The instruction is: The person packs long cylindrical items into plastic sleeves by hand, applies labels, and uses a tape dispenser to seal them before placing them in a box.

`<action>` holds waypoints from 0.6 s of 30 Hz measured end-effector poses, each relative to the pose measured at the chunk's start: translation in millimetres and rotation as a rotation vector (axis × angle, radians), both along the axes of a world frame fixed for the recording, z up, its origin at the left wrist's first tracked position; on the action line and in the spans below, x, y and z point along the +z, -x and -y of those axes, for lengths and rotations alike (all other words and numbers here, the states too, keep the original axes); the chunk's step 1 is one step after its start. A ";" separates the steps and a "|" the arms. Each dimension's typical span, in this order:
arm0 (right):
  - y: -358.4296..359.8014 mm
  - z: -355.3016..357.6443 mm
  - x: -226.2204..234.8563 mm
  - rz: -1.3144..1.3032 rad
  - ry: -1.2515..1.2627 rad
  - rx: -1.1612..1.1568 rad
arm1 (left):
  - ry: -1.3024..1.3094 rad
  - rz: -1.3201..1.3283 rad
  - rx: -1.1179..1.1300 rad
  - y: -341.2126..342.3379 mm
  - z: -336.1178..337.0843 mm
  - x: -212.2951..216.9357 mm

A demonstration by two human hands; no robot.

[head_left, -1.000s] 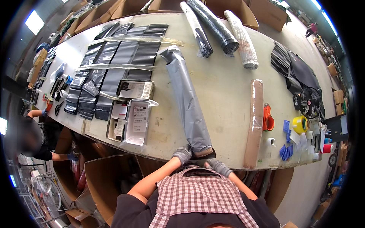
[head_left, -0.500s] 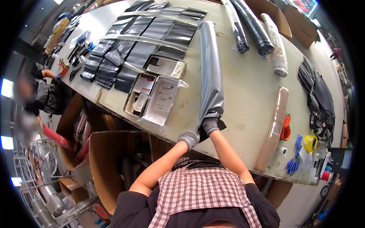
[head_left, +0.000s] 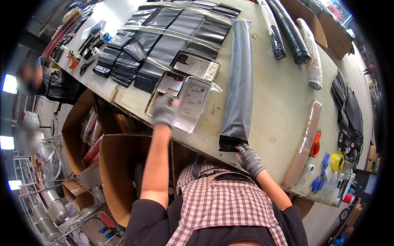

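Gloved hands working at a pale tabletop [head_left: 283, 102]
Right hand [head_left: 249, 159] is pinching its grip on a glossy grey bag [head_left: 240, 86]; left hand [head_left: 165, 110], fingers spread, is pressing a clear packet [head_left: 193, 102].

The long bag [head_left: 240, 82] is dark grey. Both gloves, on the left hand [head_left: 165, 110] and the right hand [head_left: 248, 159], are grey (with little speckles). The shirt [head_left: 223, 205] has red and white checks. The boxes [head_left: 119, 172] are brown. The table [head_left: 283, 98] is pale cream.
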State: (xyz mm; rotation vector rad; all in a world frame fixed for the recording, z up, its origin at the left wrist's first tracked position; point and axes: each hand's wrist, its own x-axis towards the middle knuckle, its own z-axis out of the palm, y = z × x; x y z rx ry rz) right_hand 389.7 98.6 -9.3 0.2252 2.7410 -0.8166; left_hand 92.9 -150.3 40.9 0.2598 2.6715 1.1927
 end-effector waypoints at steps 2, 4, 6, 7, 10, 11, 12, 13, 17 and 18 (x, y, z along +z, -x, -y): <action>9.6 8.9 2.5 -0.014 -0.086 0.044 | 0.583 0.054 -0.006 56.6 34.8 -39.4; 13.3 15.5 4.3 0.058 -0.175 0.036 | 0.775 -0.039 -0.128 54.1 35.0 -63.1; 13.6 15.3 5.3 0.023 -0.136 0.011 | 0.703 -0.011 -0.169 60.3 39.6 -66.7; 11.2 14.1 3.6 -0.009 -0.106 0.006 | 0.639 0.001 -0.191 62.4 49.8 -72.0; 6.2 12.7 0.3 -0.067 -0.105 0.003 | 0.377 -0.022 -0.179 65.6 69.5 -80.8; 5.9 13.6 0.9 -0.081 -0.117 0.004 | 0.306 0.040 -0.171 66.1 73.3 -79.9; 6.7 13.5 2.6 -0.025 -0.101 -0.004 | 0.236 0.101 -0.163 66.4 76.3 -79.0; 9.8 13.2 10.2 0.033 -0.087 -0.013 | 0.271 0.072 -0.174 64.3 75.5 -75.5; 9.3 7.3 19.3 0.042 0.342 -0.160 | 0.221 -0.319 -0.148 28.6 44.0 -38.7; 9.0 7.7 25.4 0.031 0.556 -0.250 | 0.139 -0.501 -0.342 -2.5 10.3 -9.4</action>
